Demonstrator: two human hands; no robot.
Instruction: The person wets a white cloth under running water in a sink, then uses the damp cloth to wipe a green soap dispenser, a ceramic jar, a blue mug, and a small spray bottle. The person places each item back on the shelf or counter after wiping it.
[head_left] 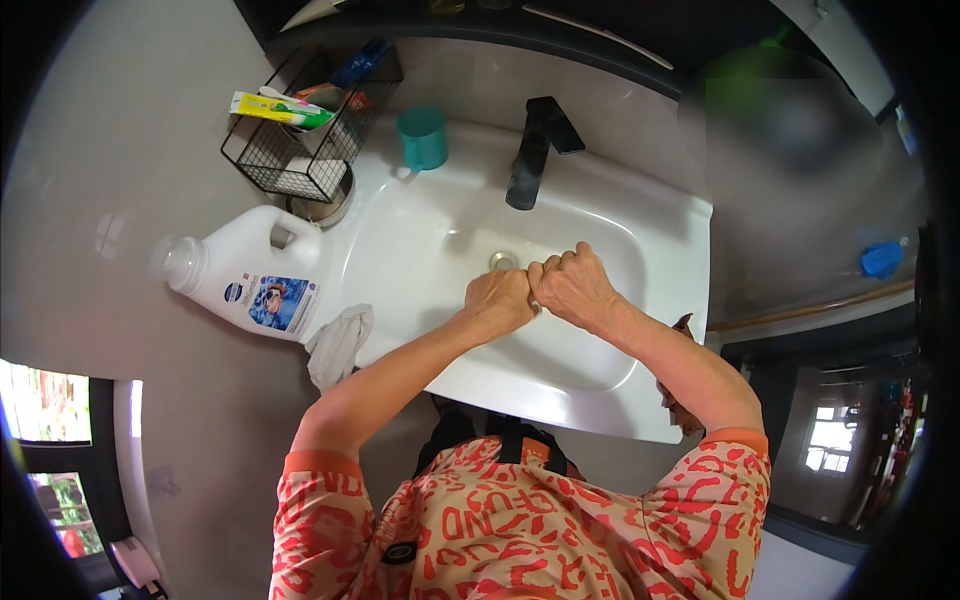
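Note:
Both my hands are together over the white washbasin (pixel 420 250), just in front of its drain (pixel 503 261). My left hand (pixel 500 303) is closed, with its knuckles against my right hand (pixel 575 284), which is curled into a fist too. Anything between the fingers is hidden from view. The black faucet (pixel 530 165) stands behind them, and I see no water running from it. A white cloth (pixel 341 345) hangs over the basin's left edge, near my left forearm. Partly covered by my right forearm, a brown thing (pixel 684 412) lies at the right rim; its kind is unclear.
At the left stands a large white jug (pixel 228 270) with a handle and a blue label. A teal mug (pixel 423 138) sits on the back left rim, beside a black wire basket (pixel 300 175) holding a yellow-green tube (pixel 280 108). A blue object (pixel 881 260) is at far right.

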